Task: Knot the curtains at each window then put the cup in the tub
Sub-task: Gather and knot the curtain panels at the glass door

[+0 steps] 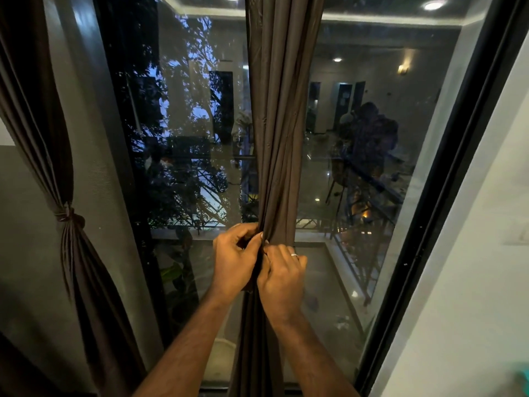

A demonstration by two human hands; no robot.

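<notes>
Brown cloth: middle curtain (282, 116), hanging straight down before the window glass (189, 116), gathered into one narrow bunch of folds.
Left hand: left hand (233, 260) against the left edge of the bunch, fingers curled and pinching the fabric at the gathered point.
Right hand: right hand (283, 270) just below and right of the other, touching it, fingers curled round the same folds; silver ring (294, 255) on one finger.
Grip: both closed on the middle curtain, knuckles toward the camera, thumbs hidden in the cloth.
Knot here: cannot tell whether formed, spot covered by the hands.
Lower curtain: falling loose below the wrists down to the bottom edge.
Side curtain: second brown curtain (43, 124) at far left, already cinched into a knot (68, 214), flaring out beneath it.
Frame: black window frame (446, 167) slanting along the right, pale wall (483, 267) beside it.
Glass: dark, with ceiling lights, tree leaves and a blurred figure mirrored in it.
Cup and tub: pale rounded shape (221, 359) low behind the glass, too dim to identify.
</notes>
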